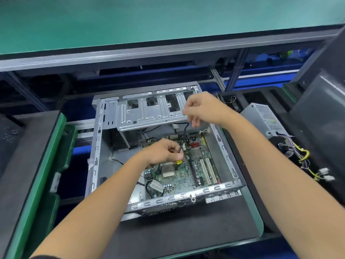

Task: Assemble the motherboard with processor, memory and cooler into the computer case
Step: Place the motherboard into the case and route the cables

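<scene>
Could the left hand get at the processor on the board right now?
Probably yes: the processor lies bare just below the left hand, nothing covering it, though that hand grips a black cable it must release first.

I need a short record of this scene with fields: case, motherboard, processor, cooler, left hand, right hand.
case: computer case open, on dark mat
motherboard: motherboard lies inside the case
processor: processor seated in socket, uncovered
cooler: none visible on board
left hand: left hand pinches black cable low
right hand: right hand holds same cable higher

An electronics assembly workshop: a green-matted upper shelf (149,21) on aluminium framing (220,79), an open computer case (104,139), a loose power supply (265,118) right.
</scene>
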`<act>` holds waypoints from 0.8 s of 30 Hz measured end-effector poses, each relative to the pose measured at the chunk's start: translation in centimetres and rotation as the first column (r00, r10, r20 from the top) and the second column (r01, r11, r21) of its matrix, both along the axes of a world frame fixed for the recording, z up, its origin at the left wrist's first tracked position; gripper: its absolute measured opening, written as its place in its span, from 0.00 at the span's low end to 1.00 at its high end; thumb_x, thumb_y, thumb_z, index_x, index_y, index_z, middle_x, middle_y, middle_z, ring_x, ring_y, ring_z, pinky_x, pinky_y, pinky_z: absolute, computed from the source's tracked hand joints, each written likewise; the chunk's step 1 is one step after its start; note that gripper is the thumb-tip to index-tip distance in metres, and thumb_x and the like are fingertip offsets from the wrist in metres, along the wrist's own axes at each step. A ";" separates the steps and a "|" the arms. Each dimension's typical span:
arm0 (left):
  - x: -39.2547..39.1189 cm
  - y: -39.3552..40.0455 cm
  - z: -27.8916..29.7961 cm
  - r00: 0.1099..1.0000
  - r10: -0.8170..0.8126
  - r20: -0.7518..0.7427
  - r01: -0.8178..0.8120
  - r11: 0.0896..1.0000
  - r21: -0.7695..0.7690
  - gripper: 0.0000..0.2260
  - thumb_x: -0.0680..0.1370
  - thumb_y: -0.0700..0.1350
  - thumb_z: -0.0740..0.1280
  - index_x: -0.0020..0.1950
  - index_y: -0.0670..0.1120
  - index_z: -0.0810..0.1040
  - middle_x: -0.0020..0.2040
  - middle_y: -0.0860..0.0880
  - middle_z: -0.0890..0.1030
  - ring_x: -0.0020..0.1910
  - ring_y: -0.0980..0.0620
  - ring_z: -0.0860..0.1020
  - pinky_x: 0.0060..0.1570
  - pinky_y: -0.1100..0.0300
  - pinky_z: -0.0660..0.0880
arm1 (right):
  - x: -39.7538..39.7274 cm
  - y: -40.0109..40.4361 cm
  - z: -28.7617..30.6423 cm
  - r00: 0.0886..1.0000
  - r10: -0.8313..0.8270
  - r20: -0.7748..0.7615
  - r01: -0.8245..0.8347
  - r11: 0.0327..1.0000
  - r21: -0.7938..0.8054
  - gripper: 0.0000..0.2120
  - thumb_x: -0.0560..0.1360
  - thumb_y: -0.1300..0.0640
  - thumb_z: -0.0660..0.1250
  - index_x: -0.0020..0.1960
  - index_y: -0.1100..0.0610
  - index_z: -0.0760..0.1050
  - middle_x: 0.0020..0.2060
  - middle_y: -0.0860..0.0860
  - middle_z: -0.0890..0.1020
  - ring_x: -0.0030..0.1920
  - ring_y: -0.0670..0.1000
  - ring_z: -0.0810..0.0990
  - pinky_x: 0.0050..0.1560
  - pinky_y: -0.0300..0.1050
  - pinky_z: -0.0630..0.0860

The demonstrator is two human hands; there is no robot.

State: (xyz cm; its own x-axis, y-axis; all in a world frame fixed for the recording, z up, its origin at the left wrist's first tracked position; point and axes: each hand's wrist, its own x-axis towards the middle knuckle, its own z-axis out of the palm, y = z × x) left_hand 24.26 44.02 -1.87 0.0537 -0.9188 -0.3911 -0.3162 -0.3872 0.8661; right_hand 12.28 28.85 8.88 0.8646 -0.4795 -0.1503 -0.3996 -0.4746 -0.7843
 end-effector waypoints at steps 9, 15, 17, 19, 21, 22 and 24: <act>-3.6 -4.9 -0.7 0.978 0.208 0.004 -0.207 0.974 -0.089 0.09 0.73 0.40 0.72 0.42 0.35 0.75 0.36 0.51 0.80 0.34 0.55 0.75 0.39 0.59 0.75 | -0.4 -2.4 -4.7 0.962 -0.183 0.201 0.229 0.945 -0.233 0.06 0.75 0.59 0.66 0.39 0.56 0.74 0.29 0.49 0.75 0.30 0.44 0.69 0.33 0.37 0.67; -4.5 -7.0 -1.8 0.988 0.153 0.036 -0.153 0.988 -0.008 0.10 0.67 0.39 0.77 0.37 0.46 0.77 0.33 0.50 0.78 0.32 0.55 0.75 0.35 0.64 0.70 | 0.0 -2.2 -5.6 0.956 -0.178 0.235 0.252 0.906 -0.340 0.07 0.72 0.61 0.66 0.37 0.54 0.72 0.25 0.44 0.71 0.28 0.42 0.68 0.31 0.39 0.64; -4.4 -7.3 -1.9 0.989 0.148 0.022 -0.148 0.989 0.006 0.11 0.66 0.37 0.78 0.36 0.47 0.76 0.31 0.52 0.78 0.29 0.59 0.75 0.31 0.69 0.70 | 0.0 -2.3 -5.7 0.954 -0.177 0.241 0.255 0.904 -0.343 0.06 0.72 0.61 0.66 0.36 0.54 0.72 0.24 0.44 0.71 0.28 0.43 0.68 0.32 0.40 0.65; -4.1 -7.4 -2.0 0.987 0.156 0.025 -0.156 0.988 0.008 0.12 0.67 0.36 0.77 0.35 0.47 0.75 0.36 0.48 0.81 0.34 0.57 0.77 0.34 0.66 0.72 | 0.1 -2.4 -5.8 0.952 -0.181 0.248 0.261 0.902 -0.345 0.06 0.71 0.61 0.65 0.36 0.54 0.72 0.24 0.45 0.71 0.28 0.44 0.68 0.32 0.40 0.65; -3.6 -7.6 -2.1 0.986 0.162 0.030 -0.162 0.987 0.000 0.12 0.67 0.35 0.76 0.35 0.46 0.75 0.44 0.39 0.82 0.42 0.48 0.79 0.44 0.57 0.74 | 0.1 -2.5 -5.9 0.951 -0.183 0.251 0.264 0.901 -0.344 0.06 0.71 0.61 0.65 0.36 0.55 0.71 0.24 0.45 0.71 0.28 0.44 0.67 0.32 0.41 0.66; -3.4 -7.6 -2.1 0.985 0.169 0.031 -0.169 0.986 -0.007 0.12 0.67 0.34 0.76 0.35 0.46 0.75 0.46 0.36 0.82 0.44 0.46 0.79 0.47 0.54 0.75 | 0.2 -2.5 -5.9 0.950 -0.183 0.252 0.265 0.900 -0.345 0.06 0.71 0.61 0.65 0.36 0.55 0.71 0.24 0.45 0.71 0.28 0.44 0.67 0.33 0.41 0.67; -3.1 -7.6 -2.4 0.979 0.205 0.016 -0.204 0.978 -0.036 0.12 0.67 0.32 0.75 0.35 0.45 0.75 0.41 0.40 0.82 0.40 0.50 0.78 0.45 0.56 0.74 | 0.2 -2.6 -6.0 0.948 -0.189 0.255 0.272 0.899 -0.344 0.06 0.71 0.61 0.65 0.35 0.55 0.71 0.24 0.45 0.71 0.29 0.46 0.68 0.33 0.43 0.67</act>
State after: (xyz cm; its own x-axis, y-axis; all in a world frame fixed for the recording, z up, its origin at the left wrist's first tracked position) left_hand 21.17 36.43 -4.30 0.2496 -0.9002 -0.3567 -0.2506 -0.4159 0.8742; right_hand 12.46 26.28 2.92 0.7139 -0.6540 0.2501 -0.3792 -0.6614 -0.6471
